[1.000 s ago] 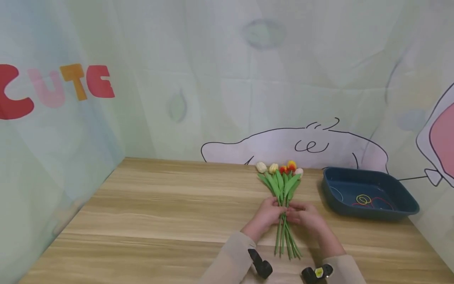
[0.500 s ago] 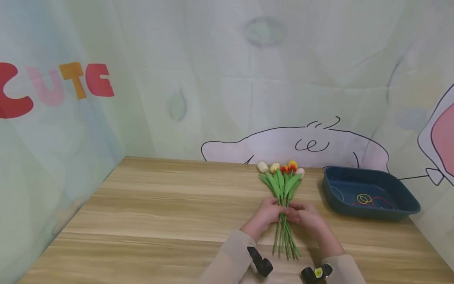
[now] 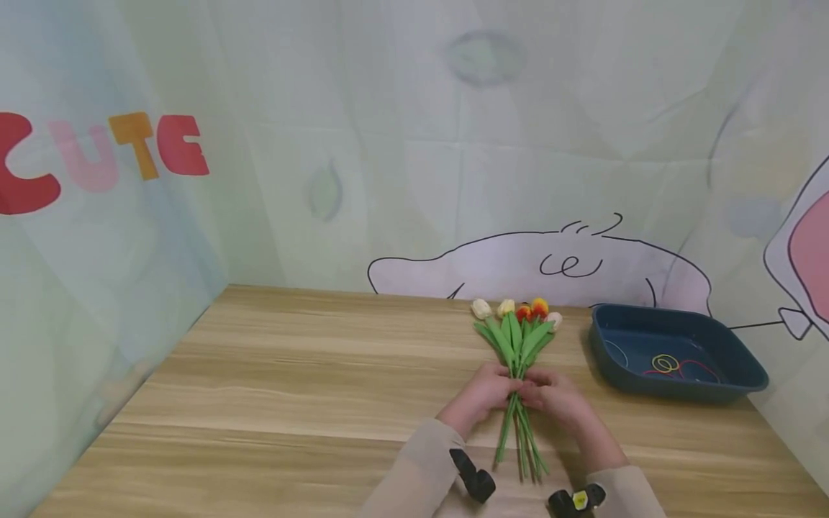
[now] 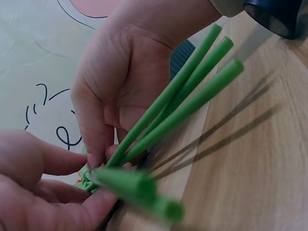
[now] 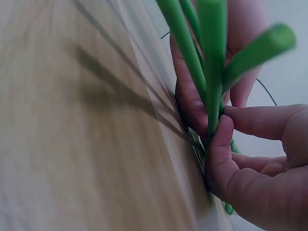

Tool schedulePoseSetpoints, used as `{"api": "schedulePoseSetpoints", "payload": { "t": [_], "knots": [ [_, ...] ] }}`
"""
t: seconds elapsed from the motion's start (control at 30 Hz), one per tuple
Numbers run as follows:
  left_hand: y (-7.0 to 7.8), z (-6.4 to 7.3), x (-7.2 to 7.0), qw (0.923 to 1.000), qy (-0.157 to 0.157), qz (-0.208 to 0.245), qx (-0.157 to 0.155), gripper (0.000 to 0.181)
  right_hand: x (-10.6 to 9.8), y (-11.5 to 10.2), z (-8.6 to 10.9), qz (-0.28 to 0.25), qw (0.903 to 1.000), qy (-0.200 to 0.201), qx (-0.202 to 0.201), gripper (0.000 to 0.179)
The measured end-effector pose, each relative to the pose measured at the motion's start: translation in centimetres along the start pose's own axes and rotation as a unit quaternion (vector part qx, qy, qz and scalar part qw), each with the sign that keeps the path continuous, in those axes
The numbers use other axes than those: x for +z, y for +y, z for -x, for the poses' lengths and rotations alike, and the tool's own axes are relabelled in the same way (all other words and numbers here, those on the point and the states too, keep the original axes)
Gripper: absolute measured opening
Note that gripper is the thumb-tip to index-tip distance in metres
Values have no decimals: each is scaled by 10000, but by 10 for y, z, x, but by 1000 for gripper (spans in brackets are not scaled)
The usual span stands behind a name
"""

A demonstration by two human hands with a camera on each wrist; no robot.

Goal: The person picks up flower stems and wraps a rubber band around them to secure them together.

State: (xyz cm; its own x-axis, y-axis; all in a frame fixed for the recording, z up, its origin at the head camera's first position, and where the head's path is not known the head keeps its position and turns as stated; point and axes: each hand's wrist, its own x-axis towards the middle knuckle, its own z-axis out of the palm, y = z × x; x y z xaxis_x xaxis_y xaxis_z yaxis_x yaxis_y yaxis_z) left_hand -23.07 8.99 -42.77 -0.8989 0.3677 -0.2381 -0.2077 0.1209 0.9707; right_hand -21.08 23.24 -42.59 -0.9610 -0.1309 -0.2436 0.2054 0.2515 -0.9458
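Note:
A bunch of artificial tulips point(image 3: 517, 345) has white, pale yellow and red-orange blooms, green leaves and long green stems. My left hand point(image 3: 487, 392) grips the stems from the left, below the leaves. Opposite it, my right hand point(image 3: 558, 397) holds the same spot from the right, and the fingers of both hands nearly meet. In the left wrist view the stem ends point(image 4: 202, 91) spread apart over the wood, casting shadows. The right wrist view shows thumb and fingers pinching the stems point(image 5: 214, 72) where they cross.
On the right of the wooden table point(image 3: 291, 374) stands a dark blue tray point(image 3: 680, 390) with several thin rubber bands point(image 3: 664, 362) in it, yellow and red among them. A printed cloth backdrop point(image 3: 414, 180) rises behind the table and along its sides.
The blooms have shifted slightly right and toward me, and the lower stems have split into two clusters. Both hands stay at the same place on the stems.

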Motion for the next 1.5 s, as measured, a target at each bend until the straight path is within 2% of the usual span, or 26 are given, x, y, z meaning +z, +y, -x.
{"api": "schedulePoseSetpoints", "payload": {
  "t": [0.13,0.4,0.57,0.73,0.93,1.17,1.33,1.5],
  "knots": [
    [-1,0,1,9999,-2,-152,57,18,3,-2,2,124,9999,71,-24,53],
    [-2,2,2,9999,32,-157,-23,20,8,-3,3,342,9991,267,32,53],
    [-1,5,6,9998,177,-135,-15,23,8,-4,3,400,9983,411,94,54],
    [-1,7,11,9991,389,88,-105,30,10,-4,3,200,9988,444,15,56],
    [0,8,13,9969,431,644,-129,34,11,-7,6,223,9979,578,-191,60],
    [9,14,7,9925,303,1177,135,34,17,-23,14,641,9930,763,-640,56],
    [18,21,4,9825,228,1799,421,29,18,-37,20,1091,9829,969,-1125,56],
    [30,31,-1,9704,90,2350,557,27,20,-49,28,1608,9652,1223,-1661,52]
  ]
}}
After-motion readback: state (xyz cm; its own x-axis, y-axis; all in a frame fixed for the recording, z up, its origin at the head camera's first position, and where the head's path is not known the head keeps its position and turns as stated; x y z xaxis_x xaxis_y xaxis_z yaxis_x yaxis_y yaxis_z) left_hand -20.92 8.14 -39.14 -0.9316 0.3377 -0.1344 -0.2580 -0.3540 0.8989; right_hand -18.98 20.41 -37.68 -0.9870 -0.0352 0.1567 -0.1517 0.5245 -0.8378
